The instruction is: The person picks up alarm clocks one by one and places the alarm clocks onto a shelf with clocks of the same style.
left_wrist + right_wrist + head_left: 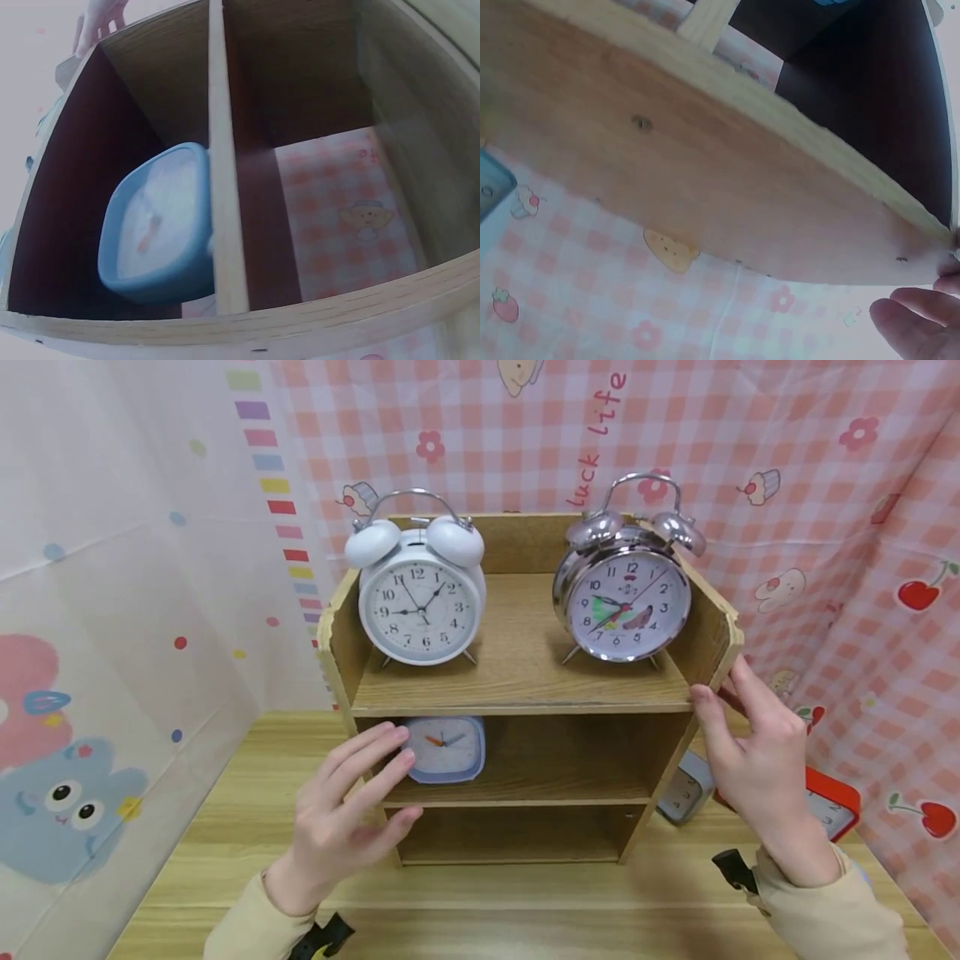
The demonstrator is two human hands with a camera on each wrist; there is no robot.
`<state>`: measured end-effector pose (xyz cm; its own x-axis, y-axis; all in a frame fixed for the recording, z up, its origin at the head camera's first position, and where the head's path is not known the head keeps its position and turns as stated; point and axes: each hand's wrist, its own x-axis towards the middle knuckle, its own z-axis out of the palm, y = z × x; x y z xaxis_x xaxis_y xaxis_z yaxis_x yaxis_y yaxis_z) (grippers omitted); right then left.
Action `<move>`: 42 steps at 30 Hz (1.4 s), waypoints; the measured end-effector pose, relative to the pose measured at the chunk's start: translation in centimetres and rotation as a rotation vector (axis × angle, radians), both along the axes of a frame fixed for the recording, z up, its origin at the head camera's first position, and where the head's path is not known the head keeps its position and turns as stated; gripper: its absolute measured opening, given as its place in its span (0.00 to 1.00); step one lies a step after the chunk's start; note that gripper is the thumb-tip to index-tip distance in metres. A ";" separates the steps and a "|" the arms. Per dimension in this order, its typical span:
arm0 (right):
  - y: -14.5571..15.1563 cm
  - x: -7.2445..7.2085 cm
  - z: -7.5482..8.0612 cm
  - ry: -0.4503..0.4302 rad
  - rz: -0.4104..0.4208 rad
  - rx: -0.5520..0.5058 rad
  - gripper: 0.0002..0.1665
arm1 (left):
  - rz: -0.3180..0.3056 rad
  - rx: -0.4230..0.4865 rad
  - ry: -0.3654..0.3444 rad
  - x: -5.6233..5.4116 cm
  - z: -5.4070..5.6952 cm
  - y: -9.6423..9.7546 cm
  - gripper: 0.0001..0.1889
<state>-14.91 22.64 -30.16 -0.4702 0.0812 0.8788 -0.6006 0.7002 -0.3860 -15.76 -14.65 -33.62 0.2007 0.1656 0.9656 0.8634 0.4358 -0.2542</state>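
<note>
Fingers spread, the left hand hovers by the blue clock just below frame centre, contact unclear, while the right hand pinches the wooden shelf at centre right, beneath white and silver clocks at upper middle.
</note>
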 end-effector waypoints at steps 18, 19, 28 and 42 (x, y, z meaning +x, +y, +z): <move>2.4 0.8 0.0 -0.027 -0.037 0.084 0.41 | -0.047 0.356 -0.126 0.4 2.6 -0.5 0.26; 2.6 0.8 -0.1 -0.021 -0.037 0.086 0.40 | -0.045 0.364 -0.169 0.3 2.5 -0.7 0.27; 5.0 1.7 -1.1 -0.070 -0.047 0.159 0.40 | -0.096 0.372 -0.460 -0.5 2.5 -2.0 0.39; 8.8 3.7 -5.9 -0.317 -0.102 0.321 0.37 | -0.129 0.290 -0.663 -1.7 4.8 -2.6 0.47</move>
<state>-11.17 31.48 -36.11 -0.7234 -0.1118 0.6813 -0.4098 0.8637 -0.2933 -17.45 -17.26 -28.81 -0.4403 -0.1006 0.8922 0.8446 0.2907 0.4496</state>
